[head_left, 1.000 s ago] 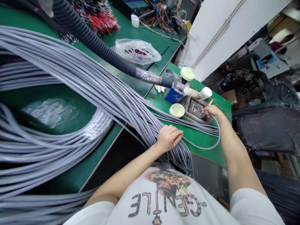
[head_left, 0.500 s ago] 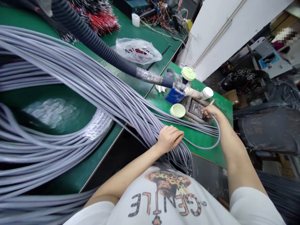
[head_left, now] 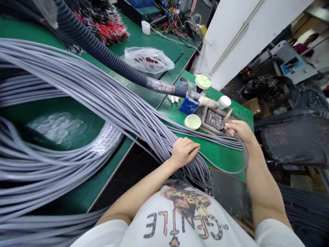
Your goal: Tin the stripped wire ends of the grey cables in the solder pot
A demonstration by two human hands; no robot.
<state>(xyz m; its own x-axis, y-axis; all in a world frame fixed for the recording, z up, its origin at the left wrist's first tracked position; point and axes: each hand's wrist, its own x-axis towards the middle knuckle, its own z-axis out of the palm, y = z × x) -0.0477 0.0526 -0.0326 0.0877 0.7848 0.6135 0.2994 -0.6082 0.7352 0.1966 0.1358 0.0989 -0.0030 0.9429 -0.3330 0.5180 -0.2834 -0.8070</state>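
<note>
Right hand (head_left: 241,131) pinches one gray round cable (head_left: 243,147) near its end, fingertips closed on it; thin loose wires (head_left: 227,119) stick out past the fingers, over the edge of a small rectangular pot with a dark, dirty rim and gray surface (head_left: 214,118). That cable loops down from the hand and back left toward the bundle. Pale stick (head_left: 229,112) stands just beside the wires; can't tell if the hand touches it. Left hand (head_left: 185,151) lies palm down on a thick bundle of gray cables (head_left: 144,120), fingers slightly bent; can't tell if it is clenching any. Bundle runs from far left across both green tables, its near end drooping in loops by the printed white T-shirt (head_left: 187,219). Round pale-green open dish (head_left: 192,121) just left of the pot, white round container (head_left: 224,102) beyond it, blue box (head_left: 189,105) at its far left. Black ribbed hose (head_left: 113,58) with silver tape comes in from top left, beige nozzle (head_left: 209,102) ending over the pot's far side. Clear plastic bag (head_left: 149,60) on the left green table (head_left: 164,43), pot and dish on the right green table (head_left: 218,154). Coiled gray cables (head_left: 64,159) wrapped with clear film lie left.
</note>
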